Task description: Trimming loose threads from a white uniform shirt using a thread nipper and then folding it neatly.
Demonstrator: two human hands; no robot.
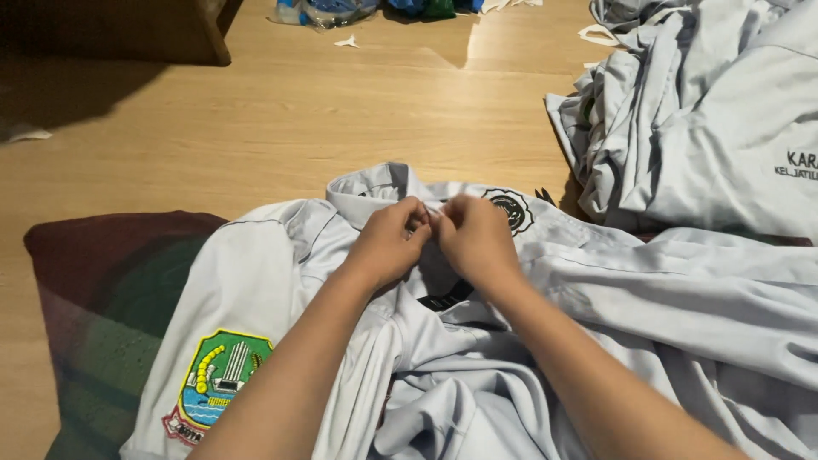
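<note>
On the wooden floor (281,128), a pale grey uniform shirt (596,298) lies spread out, its left part resting over a dark red and green mat (102,298). Both hands meet at the top of the shirt's front, just below the collar (375,186). The left hand (388,243) is clenched with its fingertips pinching the fabric at the neck opening, and the right hand (477,238) pinches the same spot from the other side, knuckles touching or nearly touching the left; whatever small part sits between the fingers is hidden. A shield-shaped sleeve patch (220,379) in green, yellow and blue shows on the near sleeve, and a round black emblem (511,209) sits on the chest just beside the right hand. Well apart at the upper right lies a pile of similar grey shirts (699,111).
</note>
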